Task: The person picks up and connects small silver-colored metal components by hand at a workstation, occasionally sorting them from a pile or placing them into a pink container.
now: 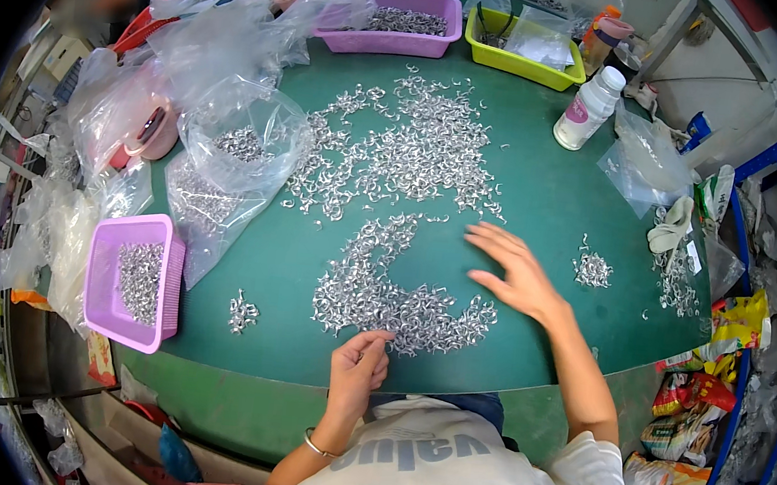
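Observation:
Small curved silver metal pieces [373, 306] lie in a curved heap near the table's front edge. At that heap's near edge is my left hand [360, 363], its fingers curled and the thumb pressed to the forefinger; whatever it pinches is too small to make out. My right hand [518, 276] is open, fingers spread toward the left, just above the green table [528, 349] and right of the heap. Beyond both hands spreads a larger scatter of the same metal pieces [426, 143]. Two little piles sit apart, one left [242, 313] and one right [593, 270].
A purple basket [169, 287] holding such pieces stands at left, beside a clear plastic bag [262, 193] of them. At the back are a purple bin [444, 5], a lime-green bin [527, 64] and a white bottle [590, 108]. Blue shelving [752, 446] borders the right side.

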Demonstrator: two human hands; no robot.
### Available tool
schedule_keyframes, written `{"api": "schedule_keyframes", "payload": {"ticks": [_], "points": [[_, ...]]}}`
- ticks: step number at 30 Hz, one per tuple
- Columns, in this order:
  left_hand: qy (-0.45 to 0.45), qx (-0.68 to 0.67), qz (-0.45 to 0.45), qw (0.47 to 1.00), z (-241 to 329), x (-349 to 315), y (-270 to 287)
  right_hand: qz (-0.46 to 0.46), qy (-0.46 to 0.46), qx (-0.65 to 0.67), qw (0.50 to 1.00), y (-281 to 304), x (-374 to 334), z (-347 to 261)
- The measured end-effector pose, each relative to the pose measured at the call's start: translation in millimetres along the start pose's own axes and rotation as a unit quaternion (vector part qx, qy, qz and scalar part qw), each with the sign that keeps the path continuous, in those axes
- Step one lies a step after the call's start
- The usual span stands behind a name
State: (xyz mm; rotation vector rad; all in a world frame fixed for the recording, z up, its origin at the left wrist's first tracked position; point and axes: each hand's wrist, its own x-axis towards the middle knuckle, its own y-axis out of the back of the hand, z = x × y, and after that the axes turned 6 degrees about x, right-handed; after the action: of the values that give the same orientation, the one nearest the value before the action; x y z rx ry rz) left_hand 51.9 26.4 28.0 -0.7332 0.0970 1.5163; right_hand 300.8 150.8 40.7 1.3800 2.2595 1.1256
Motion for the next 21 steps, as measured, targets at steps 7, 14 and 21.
{"api": "schedule_keyframes", "payload": {"ticks": [7, 14, 21], "points": [[0.001, 0.024, -0.009, 1.000, 2.4, 0.3, 6.6, -0.037, 0.109, -0.068, 0.991, -83.0, 92.6, -24.1], [0.006, 0.020, -0.005, 1.000, 8.2, 13.5, 36.6, -0.136, 0.128, -0.027, 0.982, -93.0, 69.1, -34.1], [0.005, 0.007, -0.004, 1.000, 2.7, 20.5, 58.4, -0.209, 0.074, 0.052, 0.974, -74.4, 32.3, -36.5]]}}
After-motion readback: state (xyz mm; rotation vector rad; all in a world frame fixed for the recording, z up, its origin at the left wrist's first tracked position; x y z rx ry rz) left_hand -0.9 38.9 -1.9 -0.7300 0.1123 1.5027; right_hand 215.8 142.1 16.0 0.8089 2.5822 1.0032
